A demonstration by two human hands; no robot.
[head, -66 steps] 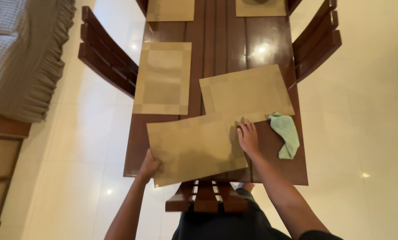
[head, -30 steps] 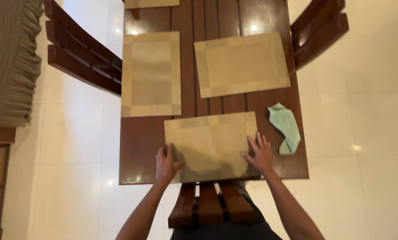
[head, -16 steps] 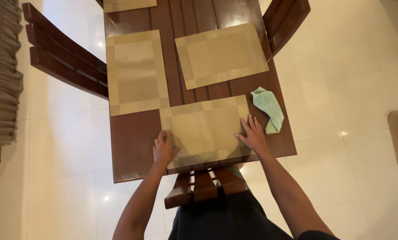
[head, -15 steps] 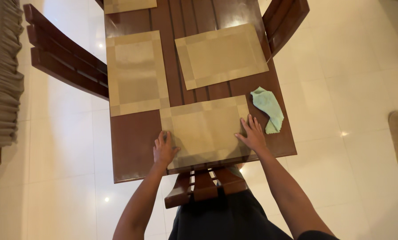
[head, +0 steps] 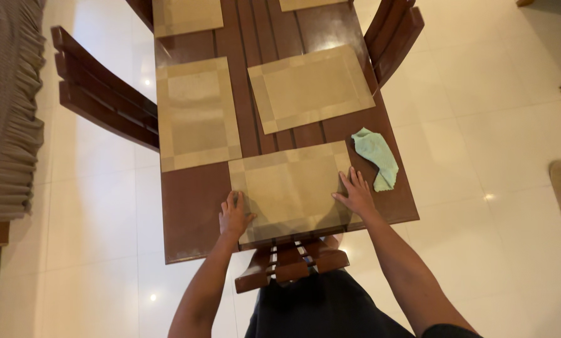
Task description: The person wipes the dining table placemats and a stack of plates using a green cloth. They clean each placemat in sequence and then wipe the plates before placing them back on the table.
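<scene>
A tan rectangular placemat (head: 290, 188) lies at the near end of the dark wooden table (head: 193, 213). My left hand (head: 233, 217) rests flat on its left edge and my right hand (head: 355, 195) lies flat on its right edge, fingers spread. A crumpled light green cloth (head: 377, 156) sits on the table just right of my right hand, not touched. Two more tan placemats lie beyond: one at the left (head: 196, 112) and one at the right (head: 312, 87), slightly askew.
Dark wooden chairs stand at the table's left (head: 102, 94), right (head: 396, 31) and near end (head: 290, 263). More placemats (head: 186, 15) lie farther up the table. A grey fringed cover (head: 8, 106) is at far left. The floor is glossy cream tile.
The near placemat has been swung round and slid in from hanging crooked over the table edge to lying square at the table end. Both hands now press flat on its sides.
</scene>
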